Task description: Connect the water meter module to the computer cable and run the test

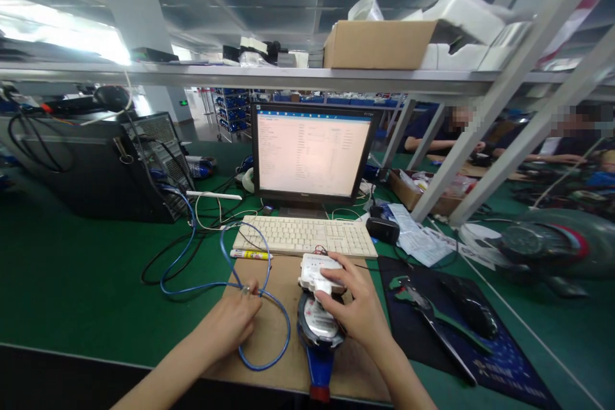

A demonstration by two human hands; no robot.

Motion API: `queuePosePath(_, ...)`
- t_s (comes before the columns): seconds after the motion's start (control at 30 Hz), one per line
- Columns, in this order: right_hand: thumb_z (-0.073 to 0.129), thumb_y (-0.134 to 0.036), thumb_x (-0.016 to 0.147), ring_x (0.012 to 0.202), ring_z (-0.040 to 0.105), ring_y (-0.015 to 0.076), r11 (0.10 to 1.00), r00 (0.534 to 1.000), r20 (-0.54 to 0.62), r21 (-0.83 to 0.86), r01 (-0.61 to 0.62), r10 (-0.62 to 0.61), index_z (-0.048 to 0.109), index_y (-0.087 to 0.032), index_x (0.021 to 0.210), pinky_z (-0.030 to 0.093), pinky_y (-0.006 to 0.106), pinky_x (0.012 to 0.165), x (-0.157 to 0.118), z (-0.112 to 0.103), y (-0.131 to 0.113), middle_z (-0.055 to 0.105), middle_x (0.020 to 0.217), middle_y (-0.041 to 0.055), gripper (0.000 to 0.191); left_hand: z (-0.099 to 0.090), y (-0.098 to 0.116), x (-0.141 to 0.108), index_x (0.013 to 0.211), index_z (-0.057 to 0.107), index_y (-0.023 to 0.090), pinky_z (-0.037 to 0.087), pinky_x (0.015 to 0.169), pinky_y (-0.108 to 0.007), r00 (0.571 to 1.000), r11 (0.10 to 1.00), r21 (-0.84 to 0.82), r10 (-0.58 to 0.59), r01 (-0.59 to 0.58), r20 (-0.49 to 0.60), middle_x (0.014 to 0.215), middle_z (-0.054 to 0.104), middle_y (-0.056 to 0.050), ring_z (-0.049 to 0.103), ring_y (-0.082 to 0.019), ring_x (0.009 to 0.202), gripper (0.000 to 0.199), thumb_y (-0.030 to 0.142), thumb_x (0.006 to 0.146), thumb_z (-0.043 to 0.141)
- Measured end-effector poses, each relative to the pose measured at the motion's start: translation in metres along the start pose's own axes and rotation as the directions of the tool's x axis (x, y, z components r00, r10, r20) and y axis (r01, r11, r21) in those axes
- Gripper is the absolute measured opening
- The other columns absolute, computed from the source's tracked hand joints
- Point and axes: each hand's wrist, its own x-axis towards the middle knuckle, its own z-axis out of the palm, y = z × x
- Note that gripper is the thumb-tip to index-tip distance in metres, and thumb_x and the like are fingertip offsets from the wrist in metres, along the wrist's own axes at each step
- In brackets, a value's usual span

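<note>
My left hand (240, 317) is closed around a blue cable (283, 349), which loops about it over a cardboard sheet (269, 375). My right hand (358, 307) has its thumb and fingers on a white plastic box (312, 267) with thin wires at its top edge. Just below that box lies a round meter (321, 321) with a dark rim and a blue body (321, 365), ending in a red cap at the near side. The fingers partly cover the box.
A keyboard (302, 235) and a lit monitor (312, 157) stand behind the cardboard, with a yellow marker (251, 255) between. On the mouse mat to the right lie green-handled pliers (437, 320) and a black mouse (468, 307). A computer case (96, 166) stands left. Co-workers sit beyond the shelf posts.
</note>
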Motion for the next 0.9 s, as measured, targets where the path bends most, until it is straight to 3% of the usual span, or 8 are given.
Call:
queuePosePath(0.1,0.065,-0.029,0.074,0.111,0.057,0.0246,1.0,1.0,0.004,0.014,-0.02,0.02,0.068,-0.019,0.092,0.051,0.035,0.087,0.0,0.0,0.0,0.055,0.125,0.0137,0.021,0.009,0.001,0.008,0.097,0.061,0.012,0.049,0.09,-0.045,0.992,0.992,0.026,0.127,-0.126,-0.024,0.136,0.045,-0.022,0.056,-0.032,0.112,0.039,-0.006,0.071,0.04)
queuePosePath(0.23,0.065,-0.029,0.075,0.112,0.057,0.0243,1.0,1.0,0.004,0.019,-0.018,0.018,0.068,-0.019,0.092,0.05,0.036,0.089,-0.001,0.001,0.0,0.055,0.125,0.0128,0.02,0.038,-0.004,0.013,0.126,0.051,0.024,0.046,0.096,-0.042,0.91,0.953,0.012,0.294,-0.304,-0.292,0.147,0.032,-0.016,0.049,-0.027,0.122,0.059,-0.007,0.078,0.036)
queuePosePath(0.33,0.066,-0.029,0.074,0.111,0.057,0.0247,1.0,1.0,0.0,0.012,-0.004,0.004,0.068,-0.018,0.091,0.05,0.037,0.089,-0.001,0.001,0.0,0.056,0.124,0.0139,0.021,0.056,-0.006,0.01,0.14,0.033,0.029,0.051,0.091,-0.035,0.905,0.981,-0.065,0.142,-0.183,-0.401,0.149,0.026,-0.015,0.053,-0.025,0.119,0.064,0.001,0.084,0.043)
queuePosePath(0.43,0.066,-0.029,0.074,0.11,0.058,0.0248,1.0,1.0,-0.006,0.018,-0.001,0.001,0.068,-0.018,0.091,0.051,0.036,0.088,-0.001,0.001,0.0,0.056,0.124,0.0141,0.02,0.062,-0.003,0.004,0.131,0.047,0.018,0.055,0.082,-0.031,0.922,0.984,-0.18,-0.064,-0.006,-0.382,0.132,0.049,-0.016,0.062,-0.024,0.106,0.044,0.015,0.087,0.05)
queuePosePath(0.5,0.066,-0.028,0.074,0.111,0.057,0.0249,1.0,1.0,-0.003,0.019,-0.004,0.004,0.068,-0.018,0.091,0.052,0.035,0.086,-0.001,0.001,0.0,0.056,0.124,0.0138,0.02,0.059,-0.001,0.0,0.118,0.058,0.017,0.054,0.085,-0.032,0.924,0.98,-0.199,-0.087,0.012,-0.373,0.116,0.061,-0.012,0.063,-0.022,0.1,0.031,0.016,0.087,0.049)
queuePosePath(0.7,0.067,-0.026,0.072,0.112,0.057,0.0257,1.0,1.0,-0.006,0.011,-0.015,0.015,0.068,-0.019,0.091,0.051,0.035,0.087,-0.001,0.0,-0.001,0.056,0.125,0.0135,0.02,0.047,-0.005,-0.009,0.109,0.065,0.023,0.054,0.084,-0.038,0.883,0.944,-0.318,-0.22,0.086,-0.414,0.101,0.068,-0.008,0.064,-0.026,0.095,0.028,0.02,0.083,0.052)
queuePosePath(0.77,0.067,-0.026,0.072,0.111,0.057,0.0261,1.0,1.0,-0.013,0.006,-0.021,0.021,0.068,-0.019,0.091,0.051,0.037,0.089,-0.001,0.001,0.0,0.057,0.124,0.0132,0.02,0.044,-0.007,-0.007,0.115,0.06,0.022,0.056,0.078,-0.034,0.825,0.826,-0.558,-0.37,0.081,-0.428,0.097,0.069,-0.007,0.067,-0.023,0.086,0.034,0.032,0.083,0.054)
queuePosePath(0.9,0.067,-0.026,0.072,0.112,0.057,0.0257,1.0,1.0,0.006,-0.006,-0.008,0.008,0.068,-0.019,0.092,0.051,0.035,0.087,-0.002,0.001,0.003,0.056,0.125,0.013,0.021,0.037,-0.002,0.006,0.123,0.045,0.016,0.057,0.069,-0.03,0.685,0.322,-0.942,-0.666,-0.094,-0.296,0.088,0.067,-0.006,0.067,-0.02,0.076,0.067,0.047,0.069,0.067)
